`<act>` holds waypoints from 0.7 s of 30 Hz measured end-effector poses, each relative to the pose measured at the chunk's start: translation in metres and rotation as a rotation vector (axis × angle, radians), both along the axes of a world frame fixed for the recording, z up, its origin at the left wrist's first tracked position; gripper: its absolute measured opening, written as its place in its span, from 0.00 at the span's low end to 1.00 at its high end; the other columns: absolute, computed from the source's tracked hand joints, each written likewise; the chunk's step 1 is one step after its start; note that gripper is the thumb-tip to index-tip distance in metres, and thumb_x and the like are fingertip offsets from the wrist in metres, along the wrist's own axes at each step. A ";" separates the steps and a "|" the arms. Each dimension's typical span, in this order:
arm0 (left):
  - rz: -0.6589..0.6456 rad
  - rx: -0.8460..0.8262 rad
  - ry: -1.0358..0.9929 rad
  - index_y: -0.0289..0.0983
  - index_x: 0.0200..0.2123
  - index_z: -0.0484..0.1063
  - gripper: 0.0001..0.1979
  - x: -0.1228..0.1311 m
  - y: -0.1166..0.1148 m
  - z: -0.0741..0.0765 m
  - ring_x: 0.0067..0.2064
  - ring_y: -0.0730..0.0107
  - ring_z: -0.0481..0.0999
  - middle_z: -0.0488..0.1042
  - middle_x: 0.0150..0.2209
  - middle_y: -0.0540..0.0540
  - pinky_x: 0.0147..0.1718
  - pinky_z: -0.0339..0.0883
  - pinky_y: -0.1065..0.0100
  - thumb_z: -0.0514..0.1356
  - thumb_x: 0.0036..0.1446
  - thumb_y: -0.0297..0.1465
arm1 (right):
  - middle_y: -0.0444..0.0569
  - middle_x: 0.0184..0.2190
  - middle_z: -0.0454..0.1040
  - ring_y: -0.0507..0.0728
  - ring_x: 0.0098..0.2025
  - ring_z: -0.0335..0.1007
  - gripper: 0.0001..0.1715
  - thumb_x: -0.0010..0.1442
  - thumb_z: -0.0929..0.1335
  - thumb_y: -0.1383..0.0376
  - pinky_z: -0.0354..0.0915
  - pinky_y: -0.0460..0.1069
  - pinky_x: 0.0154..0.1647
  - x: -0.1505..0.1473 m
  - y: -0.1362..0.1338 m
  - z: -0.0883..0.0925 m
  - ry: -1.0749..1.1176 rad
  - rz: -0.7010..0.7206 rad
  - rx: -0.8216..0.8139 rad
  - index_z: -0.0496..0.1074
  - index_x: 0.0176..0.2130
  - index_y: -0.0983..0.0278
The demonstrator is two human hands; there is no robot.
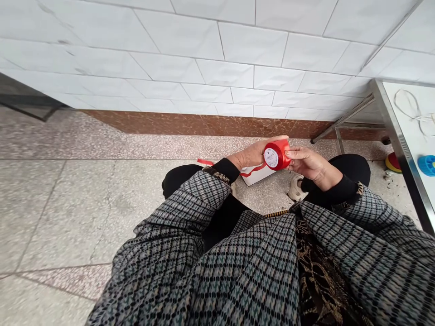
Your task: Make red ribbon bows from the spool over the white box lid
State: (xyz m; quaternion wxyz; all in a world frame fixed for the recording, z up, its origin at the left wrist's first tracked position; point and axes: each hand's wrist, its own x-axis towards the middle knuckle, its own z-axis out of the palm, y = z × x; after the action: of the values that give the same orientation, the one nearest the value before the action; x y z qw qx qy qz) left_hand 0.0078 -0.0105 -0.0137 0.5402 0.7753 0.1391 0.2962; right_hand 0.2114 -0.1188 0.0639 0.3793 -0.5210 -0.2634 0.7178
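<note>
Ribbon roll [281,159] is bright red with a white label [271,157], white box [258,176] below it, white tiles [253,45] past it, coat [238,276] is totally grey-and-black checks.

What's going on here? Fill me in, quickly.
A person in a checked jacket, low down near a tiled wall, is holding a red ribbon roll in both bare hands. The left hand supports it from one side, and the right hand grips the other, thumb on the red. The roll's round white label faces the camera. Beyond the hands is a white box-like object with a red strip across it.
</note>
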 end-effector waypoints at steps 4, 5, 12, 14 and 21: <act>0.167 -0.048 -0.025 0.39 0.60 0.82 0.19 0.005 -0.004 -0.008 0.59 0.57 0.86 0.85 0.61 0.37 0.61 0.79 0.54 0.68 0.68 0.35 | 0.48 0.30 0.82 0.58 0.33 0.73 0.27 0.42 0.90 0.52 0.73 0.57 0.45 0.004 0.000 0.000 -0.030 0.028 0.006 0.83 0.35 0.60; 0.208 -0.050 -0.026 0.39 0.56 0.83 0.15 0.005 -0.003 -0.010 0.56 0.58 0.86 0.87 0.58 0.38 0.59 0.79 0.54 0.65 0.71 0.35 | 0.47 0.29 0.81 0.58 0.32 0.73 0.27 0.43 0.89 0.52 0.73 0.58 0.45 0.005 0.000 -0.001 -0.043 0.033 0.004 0.82 0.35 0.60; 0.429 0.038 0.014 0.39 0.43 0.83 0.14 0.004 0.013 -0.016 0.37 0.66 0.82 0.86 0.39 0.44 0.41 0.76 0.64 0.59 0.74 0.38 | 0.51 0.32 0.86 0.58 0.33 0.77 0.31 0.39 0.90 0.45 0.74 0.55 0.42 -0.003 -0.005 -0.013 -0.087 0.070 -0.024 0.86 0.33 0.60; 0.494 0.055 0.006 0.39 0.41 0.82 0.14 0.005 0.013 -0.016 0.37 0.66 0.81 0.86 0.39 0.44 0.40 0.75 0.65 0.59 0.74 0.39 | 0.51 0.32 0.86 0.57 0.33 0.77 0.32 0.37 0.90 0.43 0.74 0.54 0.42 -0.008 -0.007 -0.017 -0.127 0.067 -0.008 0.87 0.32 0.60; 0.554 0.032 0.027 0.41 0.39 0.80 0.15 0.012 0.004 -0.015 0.42 0.64 0.83 0.86 0.41 0.44 0.44 0.78 0.64 0.58 0.75 0.40 | 0.46 0.32 0.86 0.56 0.34 0.77 0.30 0.36 0.90 0.45 0.71 0.53 0.43 -0.015 -0.008 -0.022 -0.248 0.091 0.175 0.86 0.31 0.60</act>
State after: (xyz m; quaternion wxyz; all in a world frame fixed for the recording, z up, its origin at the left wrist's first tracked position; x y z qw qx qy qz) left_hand 0.0193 -0.0065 -0.0285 0.4242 0.7200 0.3483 0.4247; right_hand 0.1967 -0.1268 0.0416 0.3551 -0.5581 -0.3929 0.6388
